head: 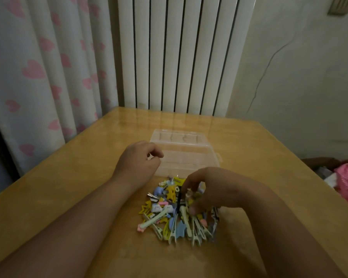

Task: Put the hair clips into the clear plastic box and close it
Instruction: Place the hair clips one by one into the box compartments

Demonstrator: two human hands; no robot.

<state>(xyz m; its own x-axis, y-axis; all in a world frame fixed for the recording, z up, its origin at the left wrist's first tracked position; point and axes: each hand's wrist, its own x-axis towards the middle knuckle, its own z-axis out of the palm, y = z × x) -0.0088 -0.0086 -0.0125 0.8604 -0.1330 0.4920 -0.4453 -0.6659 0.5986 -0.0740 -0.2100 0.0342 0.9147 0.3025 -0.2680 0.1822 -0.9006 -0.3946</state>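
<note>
Pile of hair clips (177, 215) on table (68, 177) just before clear plastic box (181, 155): light, stiff, slick, so pinch few by prongs; R hand (207, 189) curled into pile, pinching some, L hand (139, 159) loosely curled, empty, beside box.
</note>
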